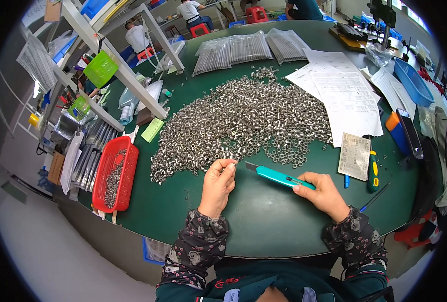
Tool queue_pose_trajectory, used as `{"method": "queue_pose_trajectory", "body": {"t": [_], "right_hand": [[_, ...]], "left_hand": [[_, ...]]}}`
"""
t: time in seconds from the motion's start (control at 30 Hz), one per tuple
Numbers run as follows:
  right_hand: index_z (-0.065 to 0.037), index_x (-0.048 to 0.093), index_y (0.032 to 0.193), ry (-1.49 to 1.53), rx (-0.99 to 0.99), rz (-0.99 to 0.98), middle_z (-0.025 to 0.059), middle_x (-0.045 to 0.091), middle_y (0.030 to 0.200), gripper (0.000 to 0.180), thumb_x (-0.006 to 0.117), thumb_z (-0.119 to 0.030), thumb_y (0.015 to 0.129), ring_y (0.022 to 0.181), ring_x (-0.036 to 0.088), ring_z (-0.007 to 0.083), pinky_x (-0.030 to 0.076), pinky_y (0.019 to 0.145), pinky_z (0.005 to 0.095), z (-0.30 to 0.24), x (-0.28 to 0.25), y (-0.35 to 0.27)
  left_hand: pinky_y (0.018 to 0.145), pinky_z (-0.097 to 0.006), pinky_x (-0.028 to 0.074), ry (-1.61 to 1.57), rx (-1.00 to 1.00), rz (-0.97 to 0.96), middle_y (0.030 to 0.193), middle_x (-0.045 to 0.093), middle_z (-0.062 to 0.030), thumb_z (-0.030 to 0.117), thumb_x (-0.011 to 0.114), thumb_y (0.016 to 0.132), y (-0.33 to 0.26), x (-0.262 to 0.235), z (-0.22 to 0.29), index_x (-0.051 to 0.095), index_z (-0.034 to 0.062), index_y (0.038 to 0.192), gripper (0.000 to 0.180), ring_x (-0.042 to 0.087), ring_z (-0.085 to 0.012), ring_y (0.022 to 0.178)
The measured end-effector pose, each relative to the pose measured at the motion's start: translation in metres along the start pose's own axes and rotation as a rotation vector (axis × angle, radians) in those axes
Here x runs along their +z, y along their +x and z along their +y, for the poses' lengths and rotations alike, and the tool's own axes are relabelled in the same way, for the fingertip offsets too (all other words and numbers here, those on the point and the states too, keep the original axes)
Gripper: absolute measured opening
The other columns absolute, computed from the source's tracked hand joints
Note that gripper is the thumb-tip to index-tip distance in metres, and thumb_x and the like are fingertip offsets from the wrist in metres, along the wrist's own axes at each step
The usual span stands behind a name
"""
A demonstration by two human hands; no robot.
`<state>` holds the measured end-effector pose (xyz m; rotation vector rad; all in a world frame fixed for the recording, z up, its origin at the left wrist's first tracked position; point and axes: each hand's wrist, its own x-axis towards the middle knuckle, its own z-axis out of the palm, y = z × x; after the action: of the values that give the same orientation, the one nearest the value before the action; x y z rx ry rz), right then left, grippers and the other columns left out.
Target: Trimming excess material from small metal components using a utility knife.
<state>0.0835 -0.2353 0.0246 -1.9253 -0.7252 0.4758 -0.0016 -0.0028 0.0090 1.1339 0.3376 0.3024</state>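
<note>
The left hand (217,182) is raised just above the green bench (263,221), with thumb and fingertips pressed together on a small metal ring (228,164) at the near edge of the heap of metal rings (243,118). The right hand (324,194) is closed around the rear of a teal utility knife (279,176); the knife body points left toward the left hand, and its short blade tip ends just beside the pinched ring, though contact between blade and ring cannot be determined. The heap covers the middle of the bench, extending from the hands toward the far side. To the left, a red plastic basket (117,173) sits at the bench edge and holds more small metal parts. Beyond the heap lie clear bags of thin metal rods (248,48). To the right of the heap, white printed sheets (344,90) are spread out, with a smaller paper slip (354,156) near the right hand. A blue tray (412,83) stands at the far right, and a green-and-yellow screwdriver (373,171) lies just beside the slip. Other people sit on red stools (199,29) at the far side of the room.
</note>
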Motion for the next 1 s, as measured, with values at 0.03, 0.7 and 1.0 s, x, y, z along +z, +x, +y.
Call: {"method": "queue_pose_trajectory", "body": {"t": [0.03, 0.7, 1.0], "right_hand": [[0.001, 0.061, 0.082, 0.038, 0.001, -0.01, 0.0105, 0.057, 0.06, 0.03, 0.063, -0.028, 0.073, 0.054, 0.052, 0.0131, 0.041, 0.052, 0.0286, 0.0, 0.001, -0.001], [0.002, 0.058, 0.079, -0.045, -0.004, 0.049, 0.0083, 0.055, 0.061, 0.025, 0.063, -0.021, 0.073, 0.052, 0.05, 0.0133, 0.039, 0.049, 0.028, -0.009, 0.011, -0.008], [-0.003, 0.059, 0.077, -0.182, -0.151, 0.147, 0.0129, 0.054, 0.057, 0.026, 0.063, -0.028, 0.072, 0.051, 0.054, 0.0281, 0.041, 0.049, 0.0359, -0.006, 0.015, -0.008]], "left_hand": [[0.038, -0.015, 0.023, -0.049, -0.01, 0.017, 0.065, 0.041, 0.0042, 0.008, 0.051, 0.084, 0.0, 0.0, 0.001, 0.051, 0.0033, 0.092, 0.009, 0.029, -0.0004, 0.047], [0.038, -0.016, 0.023, -0.044, -0.039, -0.023, 0.063, 0.042, 0.0029, 0.007, 0.051, 0.084, 0.0, 0.003, -0.006, 0.052, 0.0034, 0.091, 0.007, 0.029, -0.0025, 0.046], [0.038, -0.015, 0.026, -0.235, -0.079, -0.004, 0.07, 0.046, -0.0003, 0.009, 0.051, 0.084, 0.003, -0.004, -0.007, 0.052, 0.002, 0.09, 0.009, 0.034, -0.0025, 0.049]]}}
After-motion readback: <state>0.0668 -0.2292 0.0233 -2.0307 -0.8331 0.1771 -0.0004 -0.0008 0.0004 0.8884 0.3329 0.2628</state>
